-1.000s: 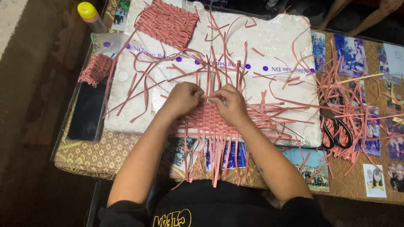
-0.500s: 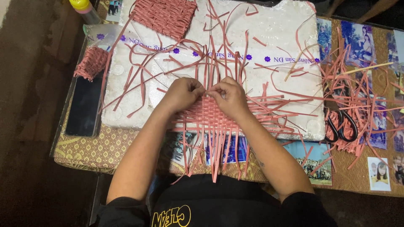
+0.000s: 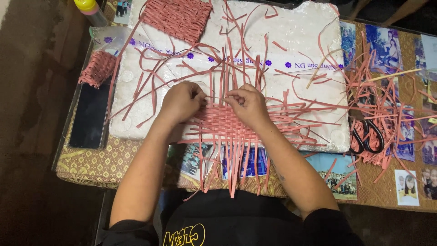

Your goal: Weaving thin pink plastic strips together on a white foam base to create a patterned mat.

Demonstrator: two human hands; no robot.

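**Weaving the pink strip mat, hands at its far edge**

Nearest the body, loose ends of pink paper strips [image 3: 232, 168] hang over the counter's [image 3: 91, 164] front edge, above printed photographs [image 3: 339, 180] lying on the patterned cloth. Just beyond them sits the half-woven mat of flat pink strips [image 3: 223, 125], resting on a white foam board [image 3: 291, 41]. Both hands work the mat's far edge: the left hand [image 3: 180, 101] has its grip pinched together on a strip there, and the right hand [image 3: 248, 104] has its grip closed on a neighbouring upright strip; exactly which strand each holds is too small to tell. The step in hand looks like threading or tightening a cross strip against the woven rows. The next move would call for holding the uprights apart and pushing the strip snug without creasing it.

Left of the board lies a dark phone [image 3: 88, 116], with a small woven pink piece [image 3: 98, 68] beyond it. Black-handled scissors [image 3: 366, 136] lie to the right among cut strips. Farthest off rests a finished woven pink square [image 3: 177, 18].
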